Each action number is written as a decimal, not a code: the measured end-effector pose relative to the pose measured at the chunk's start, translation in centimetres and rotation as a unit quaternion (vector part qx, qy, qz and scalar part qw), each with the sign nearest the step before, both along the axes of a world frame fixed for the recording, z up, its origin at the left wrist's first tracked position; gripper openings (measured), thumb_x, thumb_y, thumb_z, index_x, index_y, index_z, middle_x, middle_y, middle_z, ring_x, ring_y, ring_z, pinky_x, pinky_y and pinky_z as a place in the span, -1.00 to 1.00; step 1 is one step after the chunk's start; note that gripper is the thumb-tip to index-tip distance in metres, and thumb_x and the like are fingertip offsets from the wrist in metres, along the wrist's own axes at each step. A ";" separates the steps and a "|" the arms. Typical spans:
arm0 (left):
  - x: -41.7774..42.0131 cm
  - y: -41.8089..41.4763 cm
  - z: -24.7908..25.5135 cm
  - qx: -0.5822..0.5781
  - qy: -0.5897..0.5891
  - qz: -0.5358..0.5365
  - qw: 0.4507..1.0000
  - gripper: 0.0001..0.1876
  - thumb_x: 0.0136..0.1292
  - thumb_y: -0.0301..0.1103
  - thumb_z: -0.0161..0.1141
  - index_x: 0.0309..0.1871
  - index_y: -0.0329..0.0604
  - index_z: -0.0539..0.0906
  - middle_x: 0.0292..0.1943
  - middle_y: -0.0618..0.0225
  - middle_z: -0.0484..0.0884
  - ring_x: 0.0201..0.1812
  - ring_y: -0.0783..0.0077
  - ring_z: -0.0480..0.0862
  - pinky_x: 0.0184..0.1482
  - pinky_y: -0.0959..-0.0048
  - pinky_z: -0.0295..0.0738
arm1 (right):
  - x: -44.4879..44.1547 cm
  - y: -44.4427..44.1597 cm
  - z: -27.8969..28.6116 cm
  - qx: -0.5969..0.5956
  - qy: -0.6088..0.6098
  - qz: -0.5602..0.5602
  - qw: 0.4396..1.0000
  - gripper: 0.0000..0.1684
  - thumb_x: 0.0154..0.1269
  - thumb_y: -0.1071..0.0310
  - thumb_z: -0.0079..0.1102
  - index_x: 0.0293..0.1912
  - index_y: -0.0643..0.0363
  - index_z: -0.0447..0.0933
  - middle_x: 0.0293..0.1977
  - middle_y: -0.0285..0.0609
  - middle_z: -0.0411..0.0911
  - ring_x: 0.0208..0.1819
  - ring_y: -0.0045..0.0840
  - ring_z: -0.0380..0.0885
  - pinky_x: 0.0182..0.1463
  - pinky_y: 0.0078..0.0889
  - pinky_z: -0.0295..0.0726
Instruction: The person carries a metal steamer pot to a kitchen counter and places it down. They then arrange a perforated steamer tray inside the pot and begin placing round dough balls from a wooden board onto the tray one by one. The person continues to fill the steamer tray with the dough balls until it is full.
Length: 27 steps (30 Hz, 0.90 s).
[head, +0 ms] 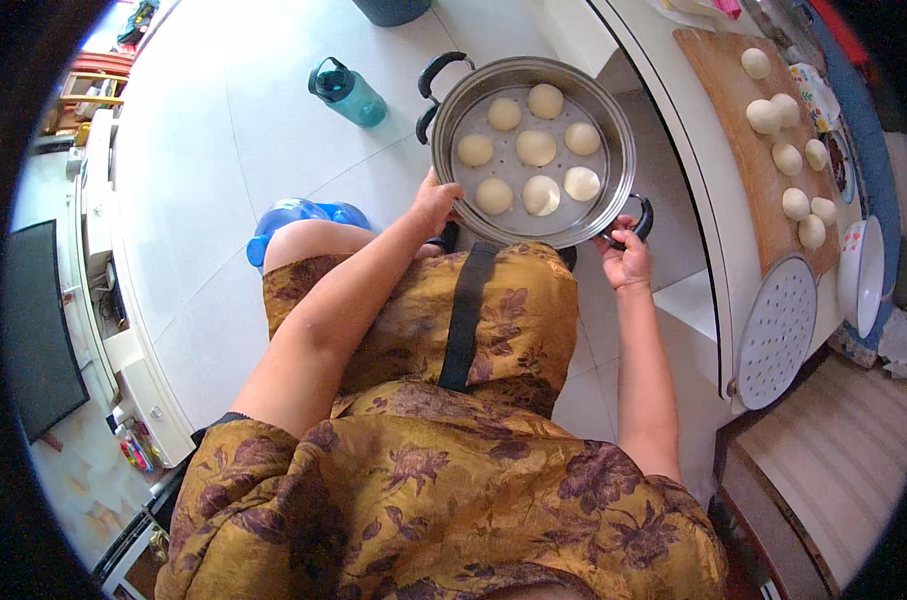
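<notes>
A round metal steamer pot with black handles is held in front of my knees. Several round pale dough buns lie spaced apart on its lined base. My left hand grips the near-left rim of the pot, its thumb on top. My right hand is closed around the black handle at the lower right. On a wooden board to the right rest several more dough balls, some touching each other.
A perforated white steamer plate leans at the table's edge, near a white enamel bowl. A teal bottle is on the tiled floor, left of the pot. Blue plastic bottles lie beside my knee. A dark bucket is at the top.
</notes>
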<state>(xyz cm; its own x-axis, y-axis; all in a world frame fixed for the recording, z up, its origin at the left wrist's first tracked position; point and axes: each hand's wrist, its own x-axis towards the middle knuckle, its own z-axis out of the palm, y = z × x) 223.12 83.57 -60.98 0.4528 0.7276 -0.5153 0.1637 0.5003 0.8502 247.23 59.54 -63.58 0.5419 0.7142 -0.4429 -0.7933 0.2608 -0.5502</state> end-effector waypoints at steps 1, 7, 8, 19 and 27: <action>0.2 0.9 -0.2 0.004 0.005 -0.010 1.000 -0.43 0.00 -0.63 0.01 0.14 0.07 0.36 -0.32 0.35 0.49 -0.46 0.40 0.51 -0.59 0.42 0.47 | 0.1 0.5 0.0 -0.010 0.004 0.000 1.000 -0.70 -0.02 0.60 0.01 -0.24 0.06 0.45 -0.23 -0.28 0.52 -0.12 -0.38 0.51 -0.01 -0.10 0.57; 1.7 3.1 2.5 -0.061 0.002 0.062 0.996 -0.45 0.00 -0.67 -0.02 0.13 -0.01 0.35 -0.35 0.34 0.48 -0.50 0.38 0.53 -0.61 0.43 0.46 | 0.4 3.4 3.2 -0.041 0.020 0.001 0.999 -0.69 -0.03 0.62 0.01 -0.25 0.05 0.45 -0.22 -0.29 0.51 -0.11 -0.38 0.50 -0.01 -0.10 0.57; 1.8 3.4 2.8 -0.061 0.008 0.058 0.996 -0.46 0.02 -0.66 -0.02 0.13 -0.02 0.35 -0.34 0.33 0.49 -0.50 0.36 0.54 -0.61 0.40 0.47 | 0.3 3.7 3.6 -0.036 0.015 0.003 0.999 -0.68 -0.02 0.63 0.00 -0.25 0.04 0.45 -0.23 -0.32 0.50 -0.10 -0.39 0.49 -0.01 -0.07 0.57; 0.9 4.9 0.6 0.040 0.052 0.003 0.998 -0.56 -0.02 -0.62 0.07 0.03 -0.18 0.47 -0.32 0.28 0.59 -0.40 0.38 0.59 -0.42 0.43 0.52 | -1.1 3.5 2.8 -0.042 0.010 -0.011 0.999 -0.68 -0.01 0.62 -0.01 -0.26 0.01 0.47 -0.17 -0.34 0.55 0.01 -0.42 0.47 0.10 -0.04 0.52; 1.3 5.7 -1.4 0.055 0.130 0.060 0.988 -0.57 -0.04 -0.58 0.10 0.01 -0.24 0.52 -0.22 0.22 0.66 -0.17 0.35 0.62 -0.08 0.43 0.47 | -1.6 4.8 2.6 -0.047 0.022 -0.024 0.998 -0.69 0.00 0.65 -0.02 -0.25 0.05 0.44 -0.20 -0.34 0.48 -0.03 -0.44 0.44 0.04 -0.10 0.52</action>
